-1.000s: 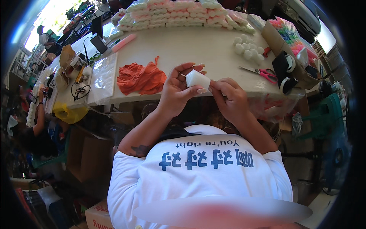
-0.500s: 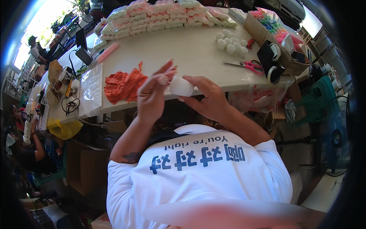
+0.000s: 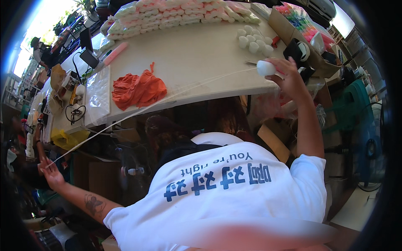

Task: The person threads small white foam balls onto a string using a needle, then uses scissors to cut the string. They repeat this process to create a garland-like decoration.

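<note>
My right hand (image 3: 288, 77) is closed around a small white cup-shaped piece (image 3: 266, 68), held over the right part of the table. A pale string (image 3: 159, 104) runs taut from that piece, slanting down across the table's front edge to the far lower left. There my left hand (image 3: 53, 176), arm stretched out, grips the string's other end in its fingers. Just beyond my right hand stand several small white cups (image 3: 253, 39) in a cluster. Scissors (image 3: 250, 62) are mostly hidden behind the right hand. A bunched orange cloth (image 3: 139, 90) lies near the table's front edge, behind the string.
Packed bundles (image 3: 167, 17) line the table's (image 3: 188, 54) back. A cardboard box (image 3: 282, 26) of colourful pieces and black-and-white rolls (image 3: 298, 50) stand at right. Clear plastic bags (image 3: 97, 94), a pink tube (image 3: 116, 54) and a yellow bag (image 3: 69, 139) are at left. Another person sits far left.
My hands, close together around the white piece before, have moved far apart. The left swung down and left, the right moved right with the piece, and the string now stretches between them.
</note>
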`<control>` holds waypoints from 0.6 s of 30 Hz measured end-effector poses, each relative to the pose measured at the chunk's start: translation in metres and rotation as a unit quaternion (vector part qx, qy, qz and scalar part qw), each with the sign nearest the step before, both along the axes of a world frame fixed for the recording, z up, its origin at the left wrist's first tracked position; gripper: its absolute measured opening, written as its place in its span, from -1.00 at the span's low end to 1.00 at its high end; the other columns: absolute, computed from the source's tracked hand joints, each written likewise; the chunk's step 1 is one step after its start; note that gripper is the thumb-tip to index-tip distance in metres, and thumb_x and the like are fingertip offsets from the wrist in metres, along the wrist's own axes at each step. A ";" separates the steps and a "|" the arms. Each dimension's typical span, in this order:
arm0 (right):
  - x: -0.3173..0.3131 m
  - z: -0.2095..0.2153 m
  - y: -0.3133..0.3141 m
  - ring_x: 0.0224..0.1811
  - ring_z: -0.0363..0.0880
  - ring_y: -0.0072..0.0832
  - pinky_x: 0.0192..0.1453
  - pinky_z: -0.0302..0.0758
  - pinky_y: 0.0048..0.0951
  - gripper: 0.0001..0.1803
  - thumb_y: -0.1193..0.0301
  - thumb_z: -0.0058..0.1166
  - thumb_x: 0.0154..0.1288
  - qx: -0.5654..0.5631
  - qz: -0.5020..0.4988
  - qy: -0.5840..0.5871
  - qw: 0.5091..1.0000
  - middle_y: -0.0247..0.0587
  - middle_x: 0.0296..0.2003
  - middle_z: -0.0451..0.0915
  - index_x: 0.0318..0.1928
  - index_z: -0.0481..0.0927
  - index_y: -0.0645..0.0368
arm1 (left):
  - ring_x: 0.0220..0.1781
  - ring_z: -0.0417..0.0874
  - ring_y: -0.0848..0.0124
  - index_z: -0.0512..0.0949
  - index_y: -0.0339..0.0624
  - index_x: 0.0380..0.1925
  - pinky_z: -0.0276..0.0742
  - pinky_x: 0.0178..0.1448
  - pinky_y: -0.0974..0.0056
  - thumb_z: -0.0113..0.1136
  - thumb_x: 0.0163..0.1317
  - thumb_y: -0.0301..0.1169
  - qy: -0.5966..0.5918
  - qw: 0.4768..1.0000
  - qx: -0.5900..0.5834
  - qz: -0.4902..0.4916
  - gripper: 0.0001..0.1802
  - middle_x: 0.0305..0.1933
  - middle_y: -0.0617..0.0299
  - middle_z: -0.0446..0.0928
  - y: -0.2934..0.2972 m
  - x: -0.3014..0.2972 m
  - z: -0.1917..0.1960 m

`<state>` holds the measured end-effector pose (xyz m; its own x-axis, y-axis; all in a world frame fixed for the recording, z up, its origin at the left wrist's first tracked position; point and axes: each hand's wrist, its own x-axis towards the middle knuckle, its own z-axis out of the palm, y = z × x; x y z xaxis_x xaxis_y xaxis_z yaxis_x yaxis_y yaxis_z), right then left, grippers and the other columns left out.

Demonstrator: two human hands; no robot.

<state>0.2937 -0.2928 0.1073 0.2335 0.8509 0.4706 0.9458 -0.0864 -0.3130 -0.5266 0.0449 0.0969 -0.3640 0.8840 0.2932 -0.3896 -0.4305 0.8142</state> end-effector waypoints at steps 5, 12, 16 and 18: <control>-0.036 -0.008 0.042 -0.10 0.61 -0.24 0.00 0.55 -0.35 -0.49 0.44 0.38 -0.03 0.009 0.119 0.080 0.990 -0.11 -0.13 0.62 0.02 0.59 0.11 | 0.25 0.41 0.04 0.36 -0.45 0.13 0.27 0.36 0.03 0.19 0.20 0.04 0.706 0.442 -0.378 0.404 -0.24 0.20 -0.18 0.40 -0.055 0.050 0.004; -0.127 0.003 0.099 -0.11 0.58 -0.33 -0.03 0.53 -0.33 -0.50 0.45 0.45 -0.12 -0.073 0.309 0.174 0.932 -0.23 -0.23 0.59 -0.06 0.63 0.10 | 0.43 0.24 0.20 0.15 -0.30 0.36 0.14 0.44 0.18 0.30 0.16 -0.06 0.598 0.765 0.115 -0.208 -0.10 0.42 -0.05 0.20 -0.129 0.361 0.009; -0.136 0.015 0.101 -0.25 0.53 -0.45 -0.12 0.48 -0.40 -0.51 0.42 0.46 -0.12 -0.063 0.307 0.177 0.933 -0.29 -0.29 0.54 -0.07 0.64 0.10 | 0.29 0.43 0.22 0.05 -0.24 0.41 0.32 0.33 0.16 0.42 0.07 -0.23 0.551 0.722 0.149 -0.391 -0.01 0.32 -0.02 0.33 -0.147 0.465 0.010; -0.131 0.016 0.094 -0.27 0.49 -0.49 -0.13 0.46 -0.44 -0.49 0.41 0.47 -0.12 -0.030 0.283 0.186 0.940 -0.31 -0.31 0.52 -0.05 0.64 0.10 | 0.26 0.45 0.25 0.02 -0.24 0.42 0.34 0.32 0.16 0.41 0.09 -0.31 0.526 0.705 0.118 -0.461 -0.02 0.29 -0.01 0.36 -0.147 0.488 0.007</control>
